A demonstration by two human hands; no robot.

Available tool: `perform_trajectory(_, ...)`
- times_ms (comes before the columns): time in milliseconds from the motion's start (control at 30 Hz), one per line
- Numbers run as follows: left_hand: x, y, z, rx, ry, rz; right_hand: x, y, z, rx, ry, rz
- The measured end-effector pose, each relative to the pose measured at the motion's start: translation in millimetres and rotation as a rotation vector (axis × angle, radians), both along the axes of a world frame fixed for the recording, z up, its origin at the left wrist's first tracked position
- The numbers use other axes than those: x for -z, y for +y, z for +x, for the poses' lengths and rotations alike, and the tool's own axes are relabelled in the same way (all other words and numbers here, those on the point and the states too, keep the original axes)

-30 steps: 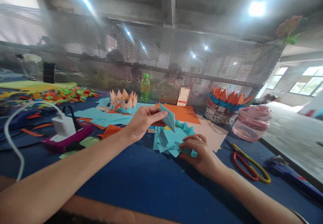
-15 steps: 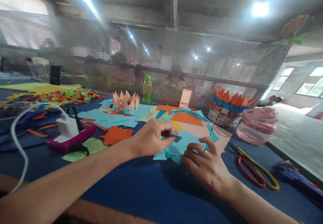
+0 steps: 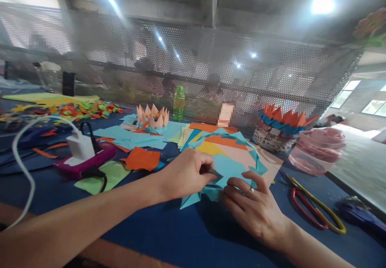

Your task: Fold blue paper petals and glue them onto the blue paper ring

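My left hand (image 3: pixel 187 175) pinches a small folded teal paper piece (image 3: pixel 215 174) between thumb and fingers. It holds this piece against a loose ring of folded teal paper (image 3: pixel 232 164). My right hand (image 3: pixel 253 207), with a ring on one finger, curves over the near edge of that teal ring and seems to grip it. Inside the ring lie flat sheets of orange, yellow and peach paper (image 3: pixel 224 149). The lower part of the ring is hidden under my hands.
A peach paper crown (image 3: pixel 152 117) and teal sheets lie ahead. To the right are a woven basket with folded paper (image 3: pixel 271 139), a pink clear tub (image 3: pixel 316 153) and red-yellow scissors (image 3: pixel 313 209). A magenta power bank (image 3: pixel 84 161) with white charger sits left.
My left hand has lowered the small folded piece from the air to the teal ring. The crumpled teal paper under my right hand now lies spread as a ring over the coloured sheets.
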State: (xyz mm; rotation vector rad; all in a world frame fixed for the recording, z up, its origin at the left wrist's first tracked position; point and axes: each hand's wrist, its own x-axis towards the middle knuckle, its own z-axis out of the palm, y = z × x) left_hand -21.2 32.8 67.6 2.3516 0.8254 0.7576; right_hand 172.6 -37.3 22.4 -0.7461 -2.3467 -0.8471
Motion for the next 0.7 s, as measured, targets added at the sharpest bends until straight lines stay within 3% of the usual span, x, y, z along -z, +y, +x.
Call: perform_trajectory(700,0.1,-4.9,2.0,-0.01,0.023,-0.049,7.5,5.4,7.1,0.059,0.02,-0.028)
